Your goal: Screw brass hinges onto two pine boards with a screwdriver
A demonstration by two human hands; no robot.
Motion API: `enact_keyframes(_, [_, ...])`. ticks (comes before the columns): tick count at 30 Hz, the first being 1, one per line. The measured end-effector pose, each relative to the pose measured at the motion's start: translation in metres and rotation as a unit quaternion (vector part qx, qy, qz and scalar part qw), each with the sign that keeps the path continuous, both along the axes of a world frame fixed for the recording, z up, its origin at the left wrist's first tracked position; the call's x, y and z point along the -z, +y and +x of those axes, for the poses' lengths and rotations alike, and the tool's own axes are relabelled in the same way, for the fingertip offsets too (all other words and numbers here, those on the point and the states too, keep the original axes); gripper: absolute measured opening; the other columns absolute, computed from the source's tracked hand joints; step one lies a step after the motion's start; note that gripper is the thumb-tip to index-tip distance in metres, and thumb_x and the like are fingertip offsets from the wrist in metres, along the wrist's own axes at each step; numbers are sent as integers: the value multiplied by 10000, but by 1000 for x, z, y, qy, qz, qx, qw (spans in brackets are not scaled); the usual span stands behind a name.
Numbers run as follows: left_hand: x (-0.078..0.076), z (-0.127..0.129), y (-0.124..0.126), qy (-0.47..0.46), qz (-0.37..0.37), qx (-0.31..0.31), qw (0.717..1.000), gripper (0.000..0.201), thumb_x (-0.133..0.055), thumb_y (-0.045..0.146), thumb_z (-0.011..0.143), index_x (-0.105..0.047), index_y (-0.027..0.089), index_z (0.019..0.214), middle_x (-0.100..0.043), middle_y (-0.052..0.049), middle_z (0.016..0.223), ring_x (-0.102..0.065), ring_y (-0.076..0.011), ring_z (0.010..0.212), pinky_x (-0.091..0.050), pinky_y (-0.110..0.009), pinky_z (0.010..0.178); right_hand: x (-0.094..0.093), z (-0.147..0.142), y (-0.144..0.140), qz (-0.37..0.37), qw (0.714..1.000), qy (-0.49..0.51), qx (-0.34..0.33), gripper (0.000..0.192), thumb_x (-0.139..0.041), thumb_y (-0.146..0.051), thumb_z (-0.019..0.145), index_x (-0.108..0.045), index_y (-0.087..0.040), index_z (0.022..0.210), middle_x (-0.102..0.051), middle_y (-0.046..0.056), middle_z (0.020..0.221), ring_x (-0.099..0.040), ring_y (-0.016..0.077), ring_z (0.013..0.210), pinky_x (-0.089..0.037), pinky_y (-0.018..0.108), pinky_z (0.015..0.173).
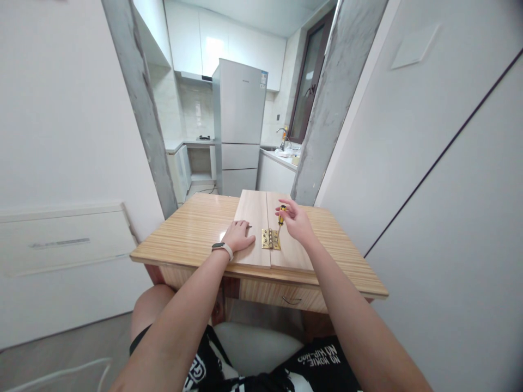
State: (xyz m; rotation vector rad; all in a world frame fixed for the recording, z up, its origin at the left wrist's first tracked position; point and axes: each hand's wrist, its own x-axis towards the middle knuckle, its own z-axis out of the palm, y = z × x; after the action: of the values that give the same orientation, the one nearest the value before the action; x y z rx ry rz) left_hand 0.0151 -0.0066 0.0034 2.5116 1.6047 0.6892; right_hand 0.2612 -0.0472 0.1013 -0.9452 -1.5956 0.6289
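Hinge (266,239) spans boards (255,207) — right grip (297,220) pinches screwdriver (280,220) at its right leaf (276,244), left grip (237,236) spread leftward; fastening seemingly unfinished.

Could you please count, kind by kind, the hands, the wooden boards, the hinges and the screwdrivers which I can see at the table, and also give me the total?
Left hand and right hand: 2 hands
Left board and right board: 2 boards
Golden hinge: 1
Yellow-and-black screwdriver: 1
Total: 6
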Motion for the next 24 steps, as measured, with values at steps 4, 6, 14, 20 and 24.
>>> enact_keyframes(4, [0,0,-1,-2,0,2,1000,563,-614,501,888,-610,181,1351,-637,-129,1421,-519,-341,1345,-375,-432,1180,-3,11,2,-21,999,-15,-46,448,-726,-513,894,-726,-232,1243,-758,121,1213,-764,282,1058,-594,473,967])
enact_keyframes(6, [-1,0,-2,0,-2,1,1000,564,-613,499,890,-606,186,1359,-631,-130,1431,-513,-341,1355,-369,-434,1184,-4,13,2,-26,997,-19,-67,431,-709,-506,915,-722,-252,1262,-730,112,1295,-742,288,1142,-567,488,1022])
enact_keyframes(14, [-2,-1,-3,3,0,2,1000,561,-609,502,892,-608,184,1355,-633,-130,1422,-522,-339,1339,-377,-433,1176,-1,15,9,-40,995,15,-86,453,-740,-492,880,-701,-234,1250,-772,100,1068,-752,274,1018,-587,487,932])
enact_keyframes(20, [-2,-2,-3,6,-5,1,1000,583,-597,515,894,-594,179,1370,-620,-133,1438,-507,-340,1352,-373,-436,1181,-2,16,8,-39,997,1,-65,352,-735,-447,864,-716,-226,1137,-790,97,1015,-760,279,1003,-595,470,912])
enact_keyframes(24, [-3,-1,-4,3,-7,-1,1000,590,-600,515,892,-590,182,1379,-614,-128,1452,-505,-340,1361,-370,-433,1188,0,12,4,-20,1000,-7,-1,320,-708,-405,862,-725,-210,1116,-800,98,982,-774,277,978,-612,454,901])
